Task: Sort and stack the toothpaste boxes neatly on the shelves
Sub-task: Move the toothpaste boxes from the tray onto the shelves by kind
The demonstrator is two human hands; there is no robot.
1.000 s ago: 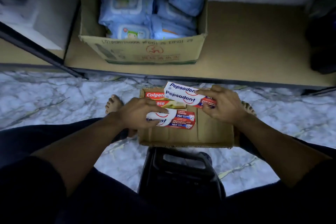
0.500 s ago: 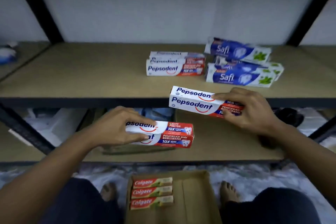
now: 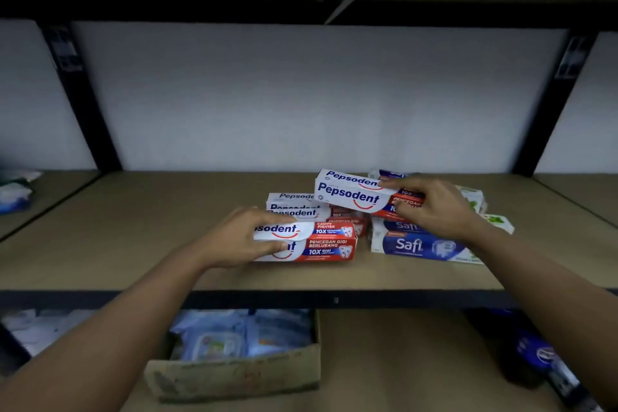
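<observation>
Over the shelf [image 3: 133, 227], left hand [image 3: 239, 239] and right hand [image 3: 434, 209] clutch Pepsodent boxes [image 3: 331, 241].

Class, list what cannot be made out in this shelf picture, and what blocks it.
Head view:
Rear blue Safi toothpaste boxes: mostly behind the right hand and its white Pepsodent box.
Stacked Pepsodent boxes on the brown shelf: count hidden by the left hand and its lower Pepsodent box.
Blue packs in cardboard carton: labels blurred.

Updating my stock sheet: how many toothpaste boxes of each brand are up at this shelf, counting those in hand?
Pepsodent boxes: 4 (2 stacked on the shelf, 1 in the left hand, 1 in the right hand)
Safi boxes: 3 visible, partly behind the right hand
Total: 7
</observation>
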